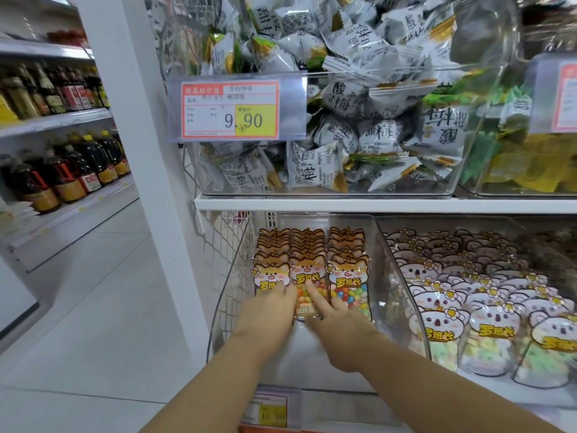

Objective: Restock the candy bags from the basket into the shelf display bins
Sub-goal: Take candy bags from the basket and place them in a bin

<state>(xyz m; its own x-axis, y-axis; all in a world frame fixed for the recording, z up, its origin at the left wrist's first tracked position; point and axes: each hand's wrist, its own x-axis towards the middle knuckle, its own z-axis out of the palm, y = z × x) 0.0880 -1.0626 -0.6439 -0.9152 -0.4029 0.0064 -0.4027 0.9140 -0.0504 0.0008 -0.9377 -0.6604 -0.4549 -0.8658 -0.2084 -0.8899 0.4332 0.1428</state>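
yellow shows on a small price tag (269, 410) at the bottom edge of the frame, its digits too blurred to read. just above it two bare forearms reach up into a clear plastic bin (223, 310) at lower centre. the left hand (268, 310) lies flat and released, fingers straight on the front bag of the left column. the right hand (340, 326) sets a straight forefinger (313, 295) on the front middle bag (307, 278), its other fingers folded. whether its thumb pinches that bag's lower edge i cannot tell, since the hand covers it. the fox-print candy bags (348, 281) stand in three upright columns that run to the back of the bin. the risk, as i judge it, is a push too high on the front bags, which could tip a column backwards or slide it askew into its neighbour. koala-print bags (493, 334) fill the next bin at lower right. a white shelf board (374, 204) crosses the middle, and above it a bin of grey packets (343, 98) carries a label (230, 110) reading 9.90. dark bottles (71, 173) line the shelves at far left. the basket is nowhere in the frame, so how many bags are left to place cannot be judged, and the lower parts of the front bags are hidden by the hands.
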